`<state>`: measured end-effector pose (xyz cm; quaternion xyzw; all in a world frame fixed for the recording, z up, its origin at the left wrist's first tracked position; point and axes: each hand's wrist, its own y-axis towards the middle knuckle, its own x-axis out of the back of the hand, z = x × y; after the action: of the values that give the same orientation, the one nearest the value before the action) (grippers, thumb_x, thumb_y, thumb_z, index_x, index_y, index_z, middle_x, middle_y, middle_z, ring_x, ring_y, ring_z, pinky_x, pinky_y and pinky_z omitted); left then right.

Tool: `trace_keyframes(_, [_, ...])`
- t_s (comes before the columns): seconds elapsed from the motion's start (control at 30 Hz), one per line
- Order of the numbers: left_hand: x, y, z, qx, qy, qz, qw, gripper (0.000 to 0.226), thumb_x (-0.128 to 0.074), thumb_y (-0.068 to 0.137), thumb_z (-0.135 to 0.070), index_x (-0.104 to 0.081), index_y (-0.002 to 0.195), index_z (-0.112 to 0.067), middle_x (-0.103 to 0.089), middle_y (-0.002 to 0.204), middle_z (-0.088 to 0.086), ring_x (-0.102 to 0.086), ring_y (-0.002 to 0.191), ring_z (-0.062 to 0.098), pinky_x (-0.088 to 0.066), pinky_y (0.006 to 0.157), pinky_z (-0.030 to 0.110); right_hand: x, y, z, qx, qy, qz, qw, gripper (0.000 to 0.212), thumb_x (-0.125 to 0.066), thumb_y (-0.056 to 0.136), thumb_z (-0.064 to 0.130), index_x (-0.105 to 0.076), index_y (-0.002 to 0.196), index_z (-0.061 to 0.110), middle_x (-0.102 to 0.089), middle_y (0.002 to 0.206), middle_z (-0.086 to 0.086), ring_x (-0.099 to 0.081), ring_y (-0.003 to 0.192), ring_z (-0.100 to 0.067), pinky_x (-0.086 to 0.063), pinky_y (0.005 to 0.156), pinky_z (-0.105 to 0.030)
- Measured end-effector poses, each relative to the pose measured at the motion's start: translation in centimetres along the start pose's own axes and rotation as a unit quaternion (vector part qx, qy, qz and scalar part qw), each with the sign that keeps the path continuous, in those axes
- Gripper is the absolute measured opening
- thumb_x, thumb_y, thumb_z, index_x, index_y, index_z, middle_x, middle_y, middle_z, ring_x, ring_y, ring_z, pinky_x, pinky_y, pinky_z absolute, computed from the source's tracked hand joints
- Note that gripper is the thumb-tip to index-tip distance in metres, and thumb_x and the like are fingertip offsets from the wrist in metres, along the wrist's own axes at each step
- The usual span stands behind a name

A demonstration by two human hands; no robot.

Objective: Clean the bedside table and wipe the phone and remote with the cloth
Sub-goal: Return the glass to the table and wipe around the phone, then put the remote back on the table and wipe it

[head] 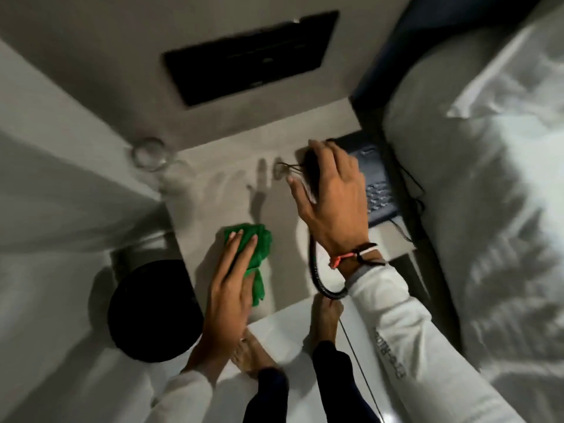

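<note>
The table top (244,184) looks matt, smooth and pale grey. On it lies a soft green cloth (259,242). Beside it, the phone (374,178) looks like dark plastic, with a glossy coiled cord (317,276). A clear glass (149,154) stands at the table's far corner.

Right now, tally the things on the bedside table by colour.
Green: 1, the cloth under the left hand.
Black: 2, the handset in the right hand, and the phone base.
Clear: 1, the glass.
Total: 4.

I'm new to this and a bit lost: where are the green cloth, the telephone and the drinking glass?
green cloth (259,239): head view, bunched upper part beside the fingers.
telephone (377,190): head view, keypad of the base.
drinking glass (149,154): head view, its rim.
</note>
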<state>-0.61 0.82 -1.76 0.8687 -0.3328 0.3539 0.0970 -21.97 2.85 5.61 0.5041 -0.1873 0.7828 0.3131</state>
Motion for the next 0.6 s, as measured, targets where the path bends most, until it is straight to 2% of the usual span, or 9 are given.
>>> trace_keyframes(0.1, [-1.4,2.5,-6.6,-0.059,-0.054,-0.001,0.997,0.057,-0.052,0.093,0.016,-0.051,0.147,-0.004,-0.042,0.160,0.013,-0.034,0.153,0.025,-0.022,0.125,0.016,3.7,-1.2,-4.2,-0.090,-0.052,-0.066,0.992,0.066,-0.049,0.100,0.050,-0.038,0.157,0.018,-0.028,0.168,-0.014,-0.025,0.157,-0.032,-0.020,0.126,-0.052])
trace_keyframes(0.2, [-3.4,5.7,-14.9,-0.138,-0.101,0.001,0.985,0.054,-0.051,0.097,0.008,-0.047,0.149,-0.009,-0.039,0.162,0.012,-0.033,0.154,0.021,-0.026,0.121,0.012,8.4,-2.2,-9.1,-0.154,-0.072,-0.131,0.977,0.072,-0.046,0.101,0.050,-0.026,0.162,0.019,-0.010,0.172,-0.019,-0.006,0.161,-0.033,-0.005,0.129,-0.057])
trace_keyframes(0.27, [-5.6,7.2,-21.2,-0.209,-0.120,0.006,0.970,0.051,-0.050,0.098,0.001,-0.048,0.148,-0.009,-0.041,0.160,0.016,-0.034,0.153,0.018,-0.027,0.121,0.013,12.2,-3.6,-13.1,-0.188,-0.089,-0.192,0.959,0.073,-0.046,0.101,0.051,-0.025,0.162,0.018,-0.008,0.171,-0.022,-0.004,0.161,-0.035,-0.004,0.129,-0.057])
trace_keyframes(0.33, [-6.9,8.0,-25.7,-0.265,-0.128,0.001,0.956,0.050,-0.049,0.099,-0.001,-0.048,0.149,-0.008,-0.043,0.159,0.017,-0.034,0.153,0.016,-0.027,0.124,0.020,15.0,-4.6,-15.9,-0.204,-0.094,-0.242,0.944,0.072,-0.049,0.101,0.049,-0.026,0.162,0.017,-0.011,0.171,-0.024,-0.006,0.161,-0.037,-0.006,0.129,-0.057])
trace_keyframes(0.43, [-11.5,7.6,-33.6,-0.353,-0.156,0.048,0.921,0.050,-0.047,0.099,0.002,-0.048,0.149,-0.007,-0.042,0.159,0.019,-0.034,0.154,0.021,-0.027,0.126,0.027,20.3,-8.2,-22.6,-0.278,-0.113,-0.314,0.900,0.071,-0.051,0.102,0.047,-0.029,0.161,0.015,-0.015,0.169,-0.026,-0.010,0.160,-0.038,-0.010,0.129,-0.056])
trace_keyframes(0.6, [-18.8,4.3,-42.2,-0.433,-0.137,0.151,0.878,0.059,-0.050,0.091,0.009,-0.048,0.148,-0.008,-0.041,0.159,0.020,-0.034,0.153,0.031,-0.026,0.127,0.029,24.6,-14.8,-31.2,-0.417,-0.141,-0.340,0.831,0.069,-0.051,0.103,0.044,-0.029,0.161,0.014,-0.015,0.169,-0.026,-0.011,0.160,-0.039,-0.014,0.128,-0.058])
